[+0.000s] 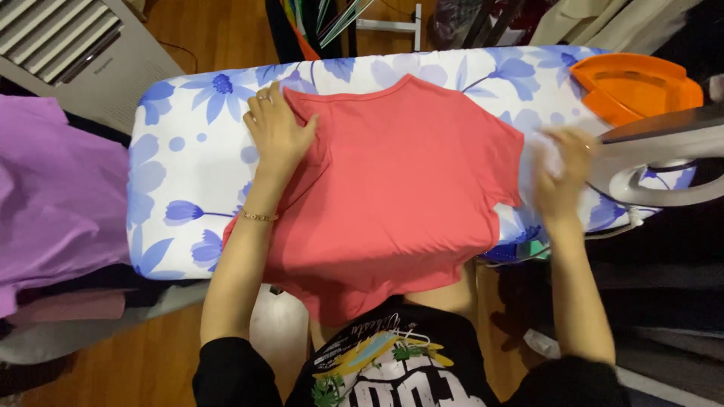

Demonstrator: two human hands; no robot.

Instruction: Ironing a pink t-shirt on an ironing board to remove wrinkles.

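At 9 o'clock a purple cloth (53, 188) lies beside the board (188, 158), apart from it. The red shirt (400, 188) is spread on the middle of the board, its hem hanging over the near edge at 6 o'clock; it looks mostly flat, so the spreading seems nearly done, the pressing not yet. The left hand (277, 132) lies open and flat on the shirt's shoulder at 11 o'clock, gripping nothing. The right hand (562, 169), blurred at 3 o'clock, is at the iron (664, 158); I cannot tell if it is closed on it. An orange rest (641, 83) sits at 2 o'clock.
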